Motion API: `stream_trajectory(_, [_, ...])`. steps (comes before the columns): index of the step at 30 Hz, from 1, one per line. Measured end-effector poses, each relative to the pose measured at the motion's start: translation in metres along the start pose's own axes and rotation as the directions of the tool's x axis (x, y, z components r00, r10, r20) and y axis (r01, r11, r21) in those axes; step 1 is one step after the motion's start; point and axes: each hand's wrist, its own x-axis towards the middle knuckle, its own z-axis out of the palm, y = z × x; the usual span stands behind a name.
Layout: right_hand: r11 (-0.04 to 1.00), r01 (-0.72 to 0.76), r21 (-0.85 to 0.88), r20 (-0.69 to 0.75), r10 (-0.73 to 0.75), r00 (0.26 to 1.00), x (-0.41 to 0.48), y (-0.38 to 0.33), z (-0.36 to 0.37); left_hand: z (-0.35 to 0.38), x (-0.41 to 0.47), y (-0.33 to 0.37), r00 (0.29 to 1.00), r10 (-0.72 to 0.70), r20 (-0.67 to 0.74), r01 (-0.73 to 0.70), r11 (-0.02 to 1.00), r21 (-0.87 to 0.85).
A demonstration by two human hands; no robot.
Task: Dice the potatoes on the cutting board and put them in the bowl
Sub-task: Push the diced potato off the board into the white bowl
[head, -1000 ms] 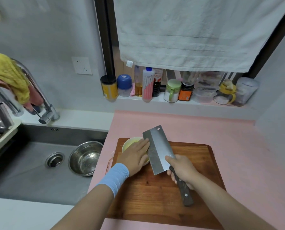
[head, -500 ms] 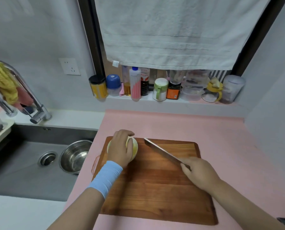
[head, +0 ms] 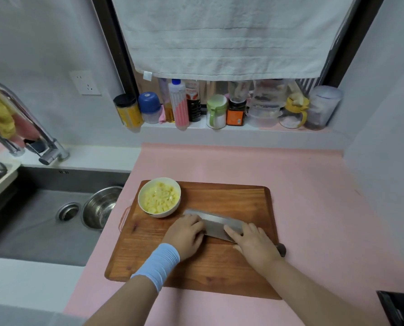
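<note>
Potatoes (head: 159,198) sit diced in the bowl (head: 141,196), at the ten o'clock corner of the cutting board (head: 231,267) on my pink desk (head: 302,184). Cleaver (head: 216,225) sits on the board at the bowl's four o'clock. Right grip (head: 255,243) curls round its handle, forefinger along the blade. Left grip (head: 185,234) rests relaxed fingers on the blade's nine o'clock end.

No legible txt; jar labels (head: 235,117) too blurred.
</note>
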Motion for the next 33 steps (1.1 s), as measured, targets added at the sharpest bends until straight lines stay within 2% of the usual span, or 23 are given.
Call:
stream_trajectory(2, [0.999,-0.031,0.045,0.125,0.025,0.992,0.001,0.000,-0.004,0.005,-0.004,-0.003,0.999,0.004,0.055,-0.004,1.000,0.003])
stream_trajectory(5, [0.993,-0.092,0.075,0.207,0.075,0.976,0.011,0.003,-0.006,0.013,-0.009,-0.009,0.995,0.004,0.095,-0.006,1.000,0.022])
stream_trajectory(8, [0.970,-0.080,0.231,0.279,0.013,0.960,0.016,0.008,0.001,0.015,-0.012,-0.011,0.995,-0.013,0.098,0.013,1.000,0.006])
stream_trajectory(13, [0.935,-0.071,0.348,0.170,0.011,0.985,0.010,0.015,0.017,0.015,-0.021,-0.011,0.997,-0.068,0.027,0.066,0.997,0.047])
stream_trajectory(16, [0.935,-0.076,0.347,0.265,-0.020,0.964,0.018,0.005,-0.016,0.012,-0.022,-0.019,0.999,-0.045,0.013,0.044,0.998,0.036])
stream_trajectory(17, [0.958,-0.060,0.282,0.284,-0.024,0.958,0.025,0.002,-0.028,0.007,-0.020,-0.021,1.000,-0.020,0.000,0.020,0.999,0.030])
stream_trajectory(19, [0.977,-0.078,0.197,0.258,0.025,0.966,0.042,-0.008,-0.051,-0.005,-0.017,-0.027,0.996,0.029,-0.083,-0.027,0.999,0.027])
stream_trajectory(21, [0.958,-0.121,0.259,0.200,0.069,0.977,0.065,-0.023,-0.065,-0.024,-0.012,-0.041,0.972,-0.006,-0.236,0.013,1.000,0.029])
stream_trajectory(23, [0.900,-0.171,0.401,0.185,0.103,0.977,0.089,-0.044,-0.076,-0.042,-0.006,-0.063,0.910,-0.182,-0.372,0.193,0.981,-0.007])
stream_trajectory(25, [0.821,-0.238,0.520,0.242,0.126,0.962,0.114,-0.066,-0.086,-0.058,-0.001,-0.090,0.808,-0.402,-0.431,0.398,0.911,-0.104])
stream_trajectory(26, [0.776,-0.282,0.565,0.285,0.137,0.949,0.125,-0.077,-0.091,-0.065,0.000,-0.102,0.760,-0.524,-0.385,0.497,0.850,-0.176])
stream_trajectory(28, [0.655,-0.416,0.631,0.388,0.198,0.900,0.148,-0.095,-0.093,-0.073,0.004,-0.122,0.671,-0.725,-0.159,0.659,0.680,-0.321])
stream_trajectory(29, [0.571,-0.488,0.660,0.445,0.225,0.867,0.158,-0.102,-0.090,-0.074,0.006,-0.130,0.653,-0.757,-0.039,0.698,0.620,-0.358])
stream_trajectory(30, [0.469,-0.567,0.677,0.518,0.244,0.820,0.167,-0.109,-0.088,-0.074,0.009,-0.138,0.663,-0.747,0.048,0.706,0.602,-0.374])
stream_trajectory(32, [0.306,-0.654,0.692,0.597,0.266,0.757,0.184,-0.118,-0.083,-0.074,0.016,-0.148,0.702,-0.705,0.099,0.673,0.612,-0.414])
stream_trajectory(33, [0.283,-0.660,0.696,0.600,0.275,0.751,0.192,-0.121,-0.081,-0.075,0.021,-0.152,0.707,-0.702,0.088,0.658,0.606,-0.446])
